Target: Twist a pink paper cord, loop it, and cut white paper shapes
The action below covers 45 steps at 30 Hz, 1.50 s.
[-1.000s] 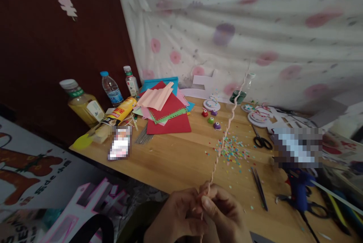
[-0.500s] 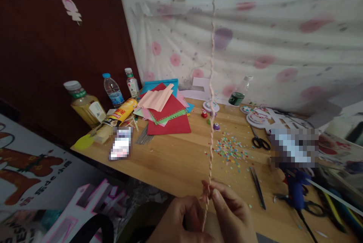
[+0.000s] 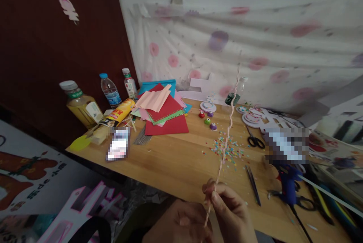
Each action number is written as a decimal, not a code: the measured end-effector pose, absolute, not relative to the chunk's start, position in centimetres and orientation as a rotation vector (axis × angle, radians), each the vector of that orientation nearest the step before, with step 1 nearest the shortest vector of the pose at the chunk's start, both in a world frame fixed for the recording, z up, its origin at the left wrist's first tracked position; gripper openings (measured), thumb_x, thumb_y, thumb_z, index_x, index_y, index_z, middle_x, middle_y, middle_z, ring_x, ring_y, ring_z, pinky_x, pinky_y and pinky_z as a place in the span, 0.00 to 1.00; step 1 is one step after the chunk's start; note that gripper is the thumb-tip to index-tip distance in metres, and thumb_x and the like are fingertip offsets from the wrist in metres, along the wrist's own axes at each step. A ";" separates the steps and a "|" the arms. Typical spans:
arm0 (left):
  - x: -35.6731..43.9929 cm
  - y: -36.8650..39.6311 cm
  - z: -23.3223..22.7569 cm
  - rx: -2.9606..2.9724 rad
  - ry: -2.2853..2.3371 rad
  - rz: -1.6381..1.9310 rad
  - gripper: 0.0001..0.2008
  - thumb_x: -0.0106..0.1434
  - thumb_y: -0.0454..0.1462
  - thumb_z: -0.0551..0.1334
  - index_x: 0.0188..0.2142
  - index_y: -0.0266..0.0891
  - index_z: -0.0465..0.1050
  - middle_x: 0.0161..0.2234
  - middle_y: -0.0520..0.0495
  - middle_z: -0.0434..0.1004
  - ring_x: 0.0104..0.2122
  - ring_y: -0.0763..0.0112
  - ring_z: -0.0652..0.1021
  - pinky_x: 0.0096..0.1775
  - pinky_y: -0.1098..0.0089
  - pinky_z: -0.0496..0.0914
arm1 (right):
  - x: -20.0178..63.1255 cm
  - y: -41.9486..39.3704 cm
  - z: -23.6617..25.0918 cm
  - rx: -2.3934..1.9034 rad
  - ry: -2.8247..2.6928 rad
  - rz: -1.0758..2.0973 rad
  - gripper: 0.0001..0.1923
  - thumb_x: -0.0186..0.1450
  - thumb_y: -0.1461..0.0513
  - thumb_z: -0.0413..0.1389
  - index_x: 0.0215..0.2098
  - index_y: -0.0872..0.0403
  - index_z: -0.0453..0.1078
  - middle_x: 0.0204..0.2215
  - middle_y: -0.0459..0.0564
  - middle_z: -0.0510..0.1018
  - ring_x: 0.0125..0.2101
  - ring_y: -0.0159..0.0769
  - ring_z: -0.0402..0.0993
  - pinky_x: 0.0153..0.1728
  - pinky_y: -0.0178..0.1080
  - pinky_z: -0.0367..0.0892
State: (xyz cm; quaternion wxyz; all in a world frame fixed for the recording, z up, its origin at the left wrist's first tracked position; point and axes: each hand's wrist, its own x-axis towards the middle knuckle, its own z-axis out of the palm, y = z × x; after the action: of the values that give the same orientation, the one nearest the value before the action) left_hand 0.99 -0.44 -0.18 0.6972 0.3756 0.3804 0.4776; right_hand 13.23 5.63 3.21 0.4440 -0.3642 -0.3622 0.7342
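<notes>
A long, thin, pale pink twisted strip point(image 3: 229, 125) rises from my hands, leaning to the right, with its tip in front of the wall sheet. My right hand point(image 3: 231, 211) pinches it between thumb and fingertips near the lower end. Just below and to the left, my left hand point(image 3: 178, 220) is closed around the strip's bottom part, its fingers partly hidden and a little blurred. Beyond the hands lie scattered colourful confetti pieces point(image 3: 227, 148) and a pair of tweezers point(image 3: 253, 185).
Coloured paper sheets point(image 3: 167, 125), thin grey wires point(image 3: 141, 136) and a phone point(image 3: 118, 144) lie left of centre. Bottles point(image 3: 110, 91) stand behind them. Small bead-like figures point(image 3: 207, 121) sit mid-table. On the right are black-handled scissors point(image 3: 256, 142) and a blue glue gun point(image 3: 289, 186).
The strip's upper end has swung right and down, from upright to leaning. Both hands keep hold of its lower part. The view has shifted slightly.
</notes>
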 end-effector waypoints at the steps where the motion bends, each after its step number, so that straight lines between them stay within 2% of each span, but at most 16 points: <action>1: 1.2 -0.3 -0.5 0.799 0.828 1.105 0.23 0.51 0.56 0.69 0.24 0.36 0.76 0.25 0.50 0.71 0.25 0.74 0.70 0.30 0.71 0.60 | 13.5 5.9 2.9 -0.879 -0.947 1.831 0.10 0.50 0.53 0.71 0.24 0.49 0.80 0.19 0.47 0.77 0.19 0.31 0.71 0.22 0.31 0.69; 5: 1.7 -0.1 -1.2 0.571 0.798 1.164 0.22 0.41 0.47 0.76 0.18 0.37 0.67 0.20 0.56 0.67 0.20 0.81 0.66 0.25 0.75 0.56 | 14.2 6.7 1.7 -0.773 -1.175 1.815 0.07 0.54 0.54 0.69 0.24 0.47 0.80 0.20 0.48 0.78 0.21 0.35 0.73 0.24 0.35 0.71; 9: 1.8 -0.2 -0.3 0.490 0.785 1.109 0.23 0.41 0.48 0.76 0.20 0.38 0.66 0.22 0.55 0.70 0.21 0.78 0.69 0.25 0.74 0.59 | 14.3 6.8 1.3 -0.786 -1.187 1.754 0.07 0.54 0.54 0.69 0.26 0.47 0.80 0.20 0.48 0.77 0.23 0.36 0.73 0.25 0.35 0.71; 12: 1.8 -0.3 0.5 0.515 0.830 1.163 0.24 0.36 0.42 0.78 0.19 0.38 0.62 0.23 0.55 0.70 0.22 0.78 0.69 0.28 0.73 0.60 | 13.9 6.7 1.3 -0.765 -1.164 1.827 0.07 0.55 0.54 0.69 0.25 0.47 0.79 0.19 0.48 0.77 0.20 0.35 0.72 0.22 0.35 0.69; 16: 2.0 0.0 -0.3 0.598 0.918 1.191 0.27 0.35 0.45 0.78 0.18 0.39 0.59 0.18 0.58 0.64 0.18 0.80 0.63 0.26 0.72 0.55 | 13.3 6.5 1.7 -0.779 -1.144 1.762 0.06 0.53 0.56 0.70 0.24 0.47 0.80 0.20 0.47 0.78 0.21 0.35 0.74 0.23 0.34 0.70; 20: 2.1 0.3 -2.0 0.621 1.064 1.322 0.29 0.36 0.49 0.78 0.19 0.40 0.58 0.18 0.60 0.58 0.20 0.79 0.59 0.26 0.71 0.52 | 12.8 6.4 1.8 -0.883 -1.118 1.678 0.06 0.53 0.58 0.70 0.24 0.48 0.78 0.19 0.45 0.77 0.19 0.33 0.72 0.22 0.32 0.69; 23: 1.5 0.4 -1.5 0.754 1.108 1.336 0.25 0.43 0.51 0.75 0.21 0.39 0.64 0.22 0.55 0.64 0.26 0.75 0.65 0.30 0.71 0.58 | 13.1 6.8 1.4 -0.898 -1.068 1.600 0.08 0.51 0.57 0.71 0.22 0.50 0.78 0.19 0.45 0.77 0.21 0.32 0.72 0.24 0.31 0.69; 25: 0.8 0.3 -0.5 0.881 1.030 1.250 0.23 0.53 0.56 0.67 0.27 0.37 0.74 0.27 0.51 0.67 0.29 0.72 0.67 0.34 0.70 0.61 | 13.3 7.0 1.2 -0.894 -1.085 1.595 0.09 0.51 0.56 0.71 0.22 0.50 0.78 0.20 0.46 0.78 0.22 0.32 0.73 0.26 0.31 0.70; 27: 0.2 0.2 0.5 0.938 0.928 1.126 0.25 0.58 0.58 0.61 0.32 0.37 0.80 0.29 0.50 0.67 0.29 0.72 0.68 0.34 0.69 0.61 | 13.4 7.1 1.1 -0.899 -1.064 1.620 0.10 0.52 0.55 0.70 0.22 0.51 0.78 0.19 0.46 0.77 0.22 0.31 0.72 0.26 0.31 0.69; 31: 0.4 0.1 0.8 0.805 0.851 1.057 0.13 0.56 0.48 0.68 0.26 0.41 0.83 0.30 0.50 0.71 0.32 0.71 0.71 0.35 0.71 0.62 | 13.1 6.7 1.7 -0.868 -0.954 1.693 0.12 0.50 0.54 0.71 0.21 0.51 0.77 0.17 0.46 0.76 0.17 0.30 0.67 0.18 0.31 0.64; 36: 1.2 0.2 -0.1 0.653 0.881 1.145 0.15 0.44 0.47 0.75 0.18 0.40 0.76 0.27 0.52 0.70 0.30 0.71 0.71 0.34 0.70 0.64 | 12.7 6.4 2.6 -0.856 -0.885 1.765 0.13 0.50 0.52 0.71 0.21 0.50 0.76 0.16 0.44 0.76 0.14 0.30 0.66 0.15 0.32 0.61; 39: 1.2 0.4 -0.6 0.695 0.964 1.146 0.18 0.44 0.44 0.76 0.17 0.38 0.69 0.27 0.53 0.67 0.30 0.73 0.68 0.34 0.72 0.63 | 12.6 6.3 2.7 -0.816 -0.853 1.763 0.12 0.50 0.54 0.71 0.20 0.51 0.75 0.16 0.43 0.76 0.16 0.29 0.67 0.18 0.32 0.63; 43: 1.2 0.7 -1.3 0.687 1.003 1.153 0.25 0.42 0.47 0.76 0.17 0.38 0.61 0.25 0.57 0.61 0.23 0.79 0.61 0.27 0.74 0.59 | 12.5 6.3 2.4 -0.806 -0.825 1.783 0.11 0.52 0.55 0.70 0.20 0.51 0.75 0.16 0.42 0.77 0.16 0.29 0.68 0.20 0.32 0.64; 45: 1.3 0.7 -1.3 0.691 1.055 1.180 0.26 0.42 0.48 0.76 0.18 0.38 0.61 0.25 0.57 0.62 0.24 0.78 0.63 0.29 0.74 0.61 | 12.5 6.7 2.1 -0.820 -0.850 1.737 0.11 0.51 0.55 0.70 0.20 0.52 0.76 0.17 0.44 0.78 0.18 0.29 0.69 0.23 0.32 0.65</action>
State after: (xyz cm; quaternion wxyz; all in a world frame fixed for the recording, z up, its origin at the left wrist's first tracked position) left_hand 1.29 0.74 -1.30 0.6497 0.3042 0.4644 0.5193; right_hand 12.49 6.67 2.13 0.4975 -0.3385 -0.3512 0.7174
